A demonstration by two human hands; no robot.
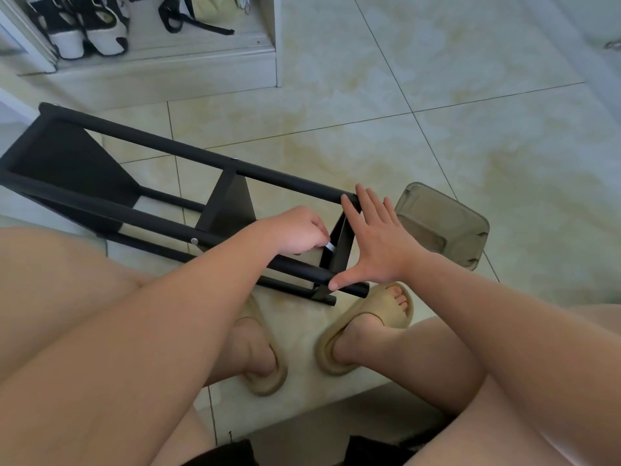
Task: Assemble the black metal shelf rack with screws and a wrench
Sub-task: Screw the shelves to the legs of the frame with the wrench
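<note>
Across left and centre of the frame, black rack (141, 183) lying sideways on tiled floor (437, 112); right hand (373, 240) spread flat over its end panel, gripping nothing; left hand (299, 232) curled, pinching small silver wrench (330, 247) beside that panel

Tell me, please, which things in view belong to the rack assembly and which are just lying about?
In use: black rack; small silvery tool pinched in left hand; right hand spread flat against the rack's end.

Lying about: translucent container on the floor; shoes and a black strap on the low shelf.
</note>
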